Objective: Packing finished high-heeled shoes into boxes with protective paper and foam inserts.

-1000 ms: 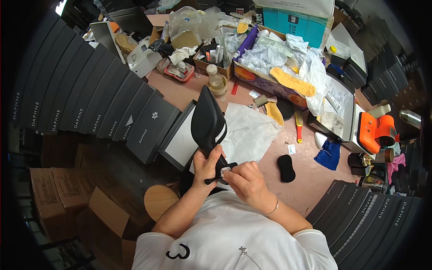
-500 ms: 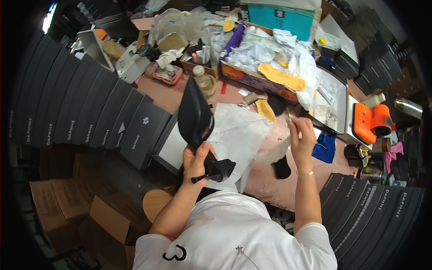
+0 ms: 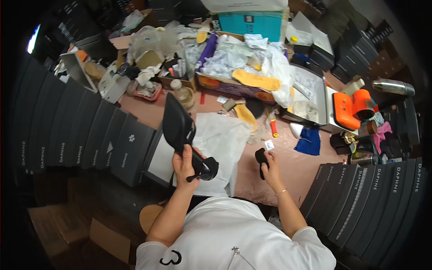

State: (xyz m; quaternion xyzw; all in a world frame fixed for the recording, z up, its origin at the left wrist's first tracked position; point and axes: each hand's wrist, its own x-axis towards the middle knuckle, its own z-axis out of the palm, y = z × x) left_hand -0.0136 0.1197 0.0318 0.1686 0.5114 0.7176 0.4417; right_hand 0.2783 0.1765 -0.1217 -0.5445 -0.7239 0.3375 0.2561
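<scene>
The left hand [image 3: 183, 158] grips a black high-heeled shoe [image 3: 182, 135] upright over white tissue paper [image 3: 220, 144]; the right hand [image 3: 269, 163] closes on a small black insole pad [image 3: 260, 158] lying on the table (fitting seems underway); next likely calls for seating it squarely inside.

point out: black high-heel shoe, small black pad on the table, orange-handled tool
black high-heel shoe [image 3: 178, 122]: head view, on the sole, above the left hand's grip.
small black pad [image 3: 260, 156]: head view, on its upper end, beside the right hand.
orange-handled tool [image 3: 273, 129]: head view, on the handle.
</scene>
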